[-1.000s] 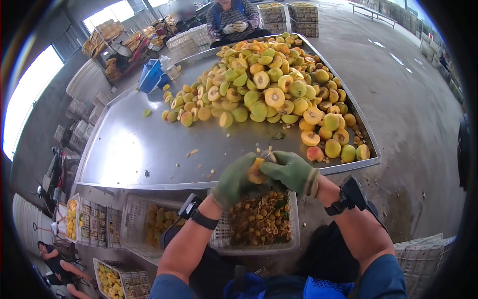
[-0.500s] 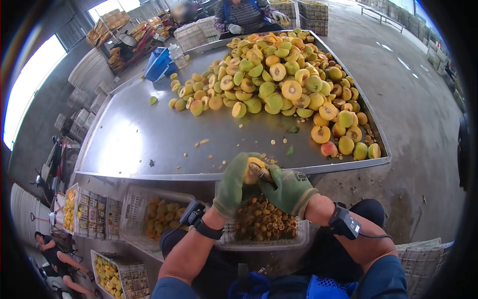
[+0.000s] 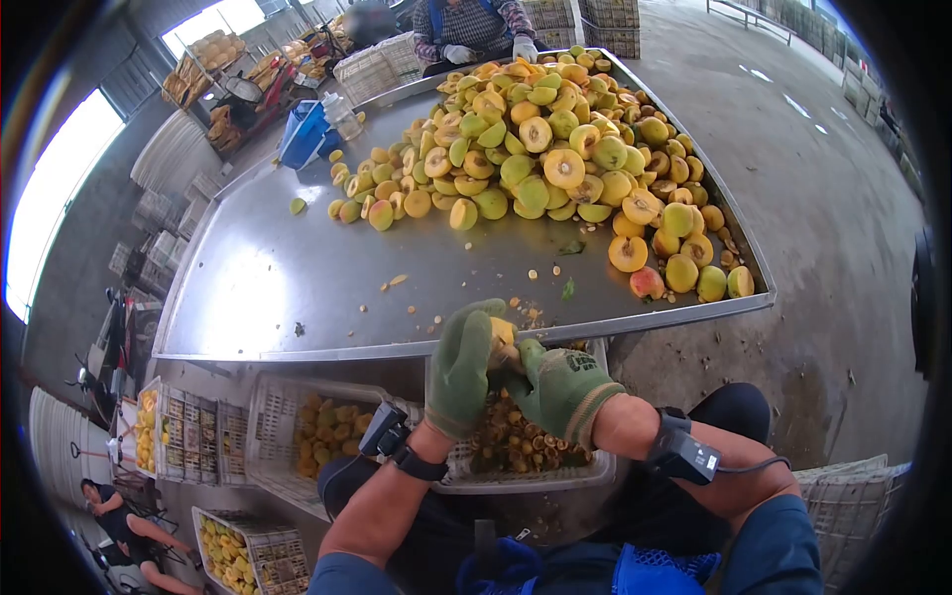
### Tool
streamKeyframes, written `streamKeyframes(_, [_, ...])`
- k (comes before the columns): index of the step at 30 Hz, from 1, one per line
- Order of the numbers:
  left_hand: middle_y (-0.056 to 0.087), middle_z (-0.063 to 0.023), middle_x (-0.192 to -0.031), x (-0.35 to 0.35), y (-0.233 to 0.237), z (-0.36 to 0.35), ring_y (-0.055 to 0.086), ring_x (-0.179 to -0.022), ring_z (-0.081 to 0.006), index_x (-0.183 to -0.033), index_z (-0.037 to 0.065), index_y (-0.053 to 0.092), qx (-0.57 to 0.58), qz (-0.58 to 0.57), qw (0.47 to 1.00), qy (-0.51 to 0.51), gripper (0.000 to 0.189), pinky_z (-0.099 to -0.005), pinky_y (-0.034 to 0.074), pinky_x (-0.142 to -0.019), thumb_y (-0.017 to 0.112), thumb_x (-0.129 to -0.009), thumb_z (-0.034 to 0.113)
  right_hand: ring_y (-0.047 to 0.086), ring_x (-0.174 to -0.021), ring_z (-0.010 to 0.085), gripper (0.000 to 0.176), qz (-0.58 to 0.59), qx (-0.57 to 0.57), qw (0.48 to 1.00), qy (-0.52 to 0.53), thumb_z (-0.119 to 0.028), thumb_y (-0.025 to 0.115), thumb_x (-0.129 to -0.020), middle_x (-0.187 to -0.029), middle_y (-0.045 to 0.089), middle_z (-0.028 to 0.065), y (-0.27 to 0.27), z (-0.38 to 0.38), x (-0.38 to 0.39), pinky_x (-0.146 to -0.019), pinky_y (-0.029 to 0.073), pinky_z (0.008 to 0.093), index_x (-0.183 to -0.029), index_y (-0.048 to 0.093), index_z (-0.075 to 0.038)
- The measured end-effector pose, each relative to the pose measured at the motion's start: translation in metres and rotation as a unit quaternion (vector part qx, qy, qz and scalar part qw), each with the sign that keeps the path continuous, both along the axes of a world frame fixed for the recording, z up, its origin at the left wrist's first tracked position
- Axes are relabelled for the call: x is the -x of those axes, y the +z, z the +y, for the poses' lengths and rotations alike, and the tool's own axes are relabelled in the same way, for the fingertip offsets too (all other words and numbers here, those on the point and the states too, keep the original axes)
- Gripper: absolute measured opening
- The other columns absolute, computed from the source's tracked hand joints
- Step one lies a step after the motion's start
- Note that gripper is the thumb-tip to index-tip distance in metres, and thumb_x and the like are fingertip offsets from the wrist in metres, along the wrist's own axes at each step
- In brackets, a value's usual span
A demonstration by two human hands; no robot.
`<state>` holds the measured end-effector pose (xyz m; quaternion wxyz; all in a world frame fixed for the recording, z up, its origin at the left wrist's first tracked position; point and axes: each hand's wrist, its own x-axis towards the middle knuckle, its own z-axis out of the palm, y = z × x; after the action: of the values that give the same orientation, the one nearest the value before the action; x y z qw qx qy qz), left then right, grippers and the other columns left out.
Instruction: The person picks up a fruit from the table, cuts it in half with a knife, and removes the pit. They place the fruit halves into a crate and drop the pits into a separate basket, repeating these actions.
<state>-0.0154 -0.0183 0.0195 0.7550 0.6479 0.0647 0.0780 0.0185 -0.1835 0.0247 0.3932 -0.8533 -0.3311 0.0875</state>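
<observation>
My left hand [image 3: 464,369], in a green work glove, is closed around a yellow peach half [image 3: 504,342] just past the table's near edge. Against the fruit presses my gloved right hand [image 3: 567,391], its fingers wrapped round a small metal pitting tool. The fingers now mostly hide that tool; its metal end showed in the earlier frame. Below both hands stands a white plastic crate [image 3: 540,484] holding brown peach pits [image 3: 521,436]. A large pile of halved peaches [image 3: 531,149] covers the far right of the metal table [image 3: 327,273].
A crate [image 3: 273,421] of peach halves stands left of the pit crate, with more fruit crates [image 3: 260,540] beyond. On the table are a blue basket [image 3: 305,134] and a clear bottle [image 3: 342,117]. Across it a gloved person [image 3: 476,30] sits; another person [image 3: 134,526] sits far left.
My right hand has turned and come lower over the crate, hiding the tool's metal end. The left hand still grips the peach half. The camera view has shifted slightly.
</observation>
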Motion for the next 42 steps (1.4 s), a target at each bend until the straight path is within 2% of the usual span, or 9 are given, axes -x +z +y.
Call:
streamKeyframes(6, [0.070, -0.0109, -0.108, 0.001, -0.010, -0.001, 0.068, -0.099, -0.0176, -0.126, -0.001, 0.062, -0.102, -0.071, 0.991, 0.044, 0.043, -0.0329, 0.056, -0.090, 0.049, -0.110, 0.036, 0.066, -0.067, 0.0374, 0.030, 0.075, -0.125, 0.986, 0.082, -0.029, 0.063, -0.096, -0.076, 0.068, 0.0183, -0.013, 0.006, -0.005, -0.060, 0.051, 0.0448, -0.107, 0.061, 0.000])
streamKeyframes(15, [0.070, -0.0143, -0.111, -0.001, 0.004, -0.006, 0.069, -0.099, -0.0212, -0.130, -0.001, 0.059, -0.042, -0.134, 0.990, -0.007, 0.049, -0.0350, 0.058, -0.088, 0.048, -0.109, 0.041, 0.049, -0.047, 0.0104, 0.028, 0.622, -0.128, 0.761, 0.136, -0.035, 0.059, -0.099, -0.066, 0.054, -0.0006, 0.033, -0.022, -0.031, -0.042, 0.042, 0.0286, -0.097, 0.065, -0.008])
streamKeyframes(22, [0.070, -0.0183, -0.110, -0.005, -0.007, 0.021, 0.070, -0.097, -0.0260, -0.137, -0.003, 0.053, 0.006, -0.021, 0.988, -0.151, 0.057, -0.0380, 0.059, -0.088, 0.049, -0.107, 0.046, 0.043, -0.045, 0.0084, 0.034, 0.456, -0.068, 0.873, 0.158, -0.037, 0.061, -0.098, -0.063, 0.051, -0.0024, 0.022, -0.018, -0.024, -0.041, 0.036, 0.0266, -0.098, 0.066, -0.004])
streamKeyframes(27, [0.070, -0.0194, -0.106, -0.003, 0.007, 0.011, 0.071, -0.092, -0.0258, -0.136, -0.006, 0.052, 0.025, -0.044, 0.989, -0.135, 0.066, -0.0387, 0.059, -0.086, 0.046, -0.106, 0.052, 0.048, -0.048, 0.0098, 0.032, 0.693, -0.105, 0.663, 0.263, -0.038, 0.060, -0.099, -0.062, 0.052, -0.0031, 0.012, -0.025, -0.045, -0.043, 0.040, 0.0255, -0.096, 0.067, -0.007])
streamKeyframes(30, [0.070, -0.0201, -0.106, -0.001, 0.011, 0.012, 0.071, -0.091, -0.0260, -0.135, -0.006, 0.053, 0.031, -0.034, 0.990, -0.135, 0.068, -0.0384, 0.060, -0.084, 0.046, -0.106, 0.054, 0.042, -0.044, 0.0062, 0.030, 0.698, -0.127, 0.655, 0.262, -0.034, 0.061, -0.100, -0.060, 0.048, -0.0041, 0.015, -0.024, -0.040, -0.039, 0.031, 0.0240, -0.093, 0.066, -0.004])
streamKeyframes(33, [0.070, -0.0195, -0.106, -0.003, 0.003, 0.019, 0.071, -0.090, -0.0266, -0.134, -0.007, 0.054, 0.058, 0.010, 0.987, -0.149, 0.069, -0.0379, 0.060, -0.083, 0.046, -0.105, 0.056, 0.038, -0.041, 0.0043, 0.027, 0.529, -0.065, 0.827, 0.181, -0.030, 0.061, -0.101, -0.057, 0.043, -0.0058, 0.031, -0.016, -0.025, -0.036, 0.027, 0.0240, -0.092, 0.064, -0.004])
streamKeyframes(36, [0.070, -0.0176, -0.104, -0.002, -0.007, 0.019, 0.071, -0.087, -0.0253, -0.133, -0.006, 0.055, 0.097, 0.029, 0.985, -0.136, 0.072, -0.0360, 0.060, -0.080, 0.044, -0.105, 0.059, 0.040, -0.041, 0.0040, 0.030, 0.593, -0.071, 0.773, 0.213, -0.030, 0.056, -0.105, -0.056, 0.042, -0.0067, 0.034, -0.019, -0.030, -0.036, 0.030, 0.0229, -0.094, 0.064, -0.003])
streamKeyframes(39, [0.070, -0.0152, -0.098, 0.005, 0.011, 0.011, 0.070, -0.085, -0.0231, -0.132, -0.005, 0.055, -0.137, -0.067, 0.983, -0.098, 0.074, -0.0341, 0.059, -0.078, 0.040, -0.105, 0.062, 0.041, -0.040, 0.0056, 0.031, 0.786, -0.194, 0.465, 0.358, -0.033, 0.052, -0.105, -0.058, 0.046, -0.0045, -0.006, -0.018, -0.037, -0.035, 0.033, 0.0233, -0.098, 0.063, -0.004])
streamKeyframes(42, [0.070, -0.0139, -0.093, 0.002, -0.006, 0.001, 0.069, -0.082, -0.0212, -0.130, -0.004, 0.056, -0.123, -0.163, 0.979, 0.017, 0.076, -0.0326, 0.058, -0.076, 0.034, -0.105, 0.064, 0.041, -0.041, 0.0049, 0.030, 0.791, -0.225, 0.444, 0.356, -0.029, 0.048, -0.106, -0.058, 0.046, -0.0046, -0.010, -0.018, -0.028, -0.036, 0.033, 0.0216, -0.096, 0.062, -0.004])
